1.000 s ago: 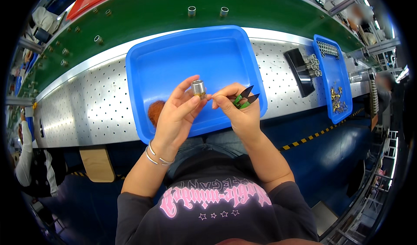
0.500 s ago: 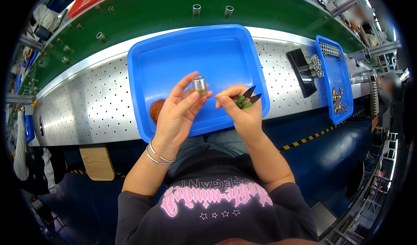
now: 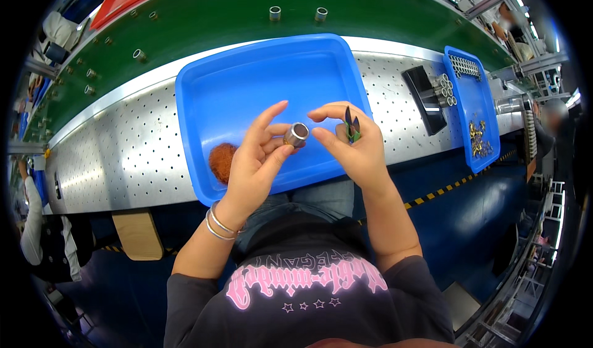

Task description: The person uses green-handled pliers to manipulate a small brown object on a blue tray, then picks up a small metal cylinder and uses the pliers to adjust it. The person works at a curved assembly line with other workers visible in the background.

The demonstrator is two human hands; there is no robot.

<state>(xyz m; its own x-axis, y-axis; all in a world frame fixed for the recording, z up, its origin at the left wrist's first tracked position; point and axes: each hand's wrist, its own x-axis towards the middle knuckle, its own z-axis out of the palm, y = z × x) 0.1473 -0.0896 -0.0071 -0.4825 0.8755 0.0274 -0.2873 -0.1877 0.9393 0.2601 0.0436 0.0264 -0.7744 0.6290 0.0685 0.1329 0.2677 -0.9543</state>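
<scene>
Between the thumb and fingers of my left hand (image 3: pixel 253 156) is a short metal sleeve (image 3: pixel 297 135), tilted so its round opening faces up and to the right. A yellowish band shows at its lower end. My right hand (image 3: pixel 358 147) is just right of it, thumb and forefinger apart and not touching the sleeve. Small green-handled snips (image 3: pixel 353 127) with dark blades are tucked in the right palm under the curled fingers, blades pointing away from me. Both hands are over a large blue tray (image 3: pixel 191 156). In it, left of my left hand, lies a rust-brown scouring ball (image 3: pixel 222 163).
A green conveyor belt (image 3: pixel 204 24) carrying several metal sleeves runs behind the perforated metal bench (image 3: pixel 130 138). To the right are a black box (image 3: pixel 424 101), stacked sleeves (image 3: pixel 445 90) and a narrower blue tray (image 3: pixel 467 110) with small brass-coloured parts. Other people work at the edges.
The sleeve has tipped from upright to facing right, lower and nearer my right hand. My right thumb and forefinger have spread apart, and the snips have turned more upright in the palm.
</scene>
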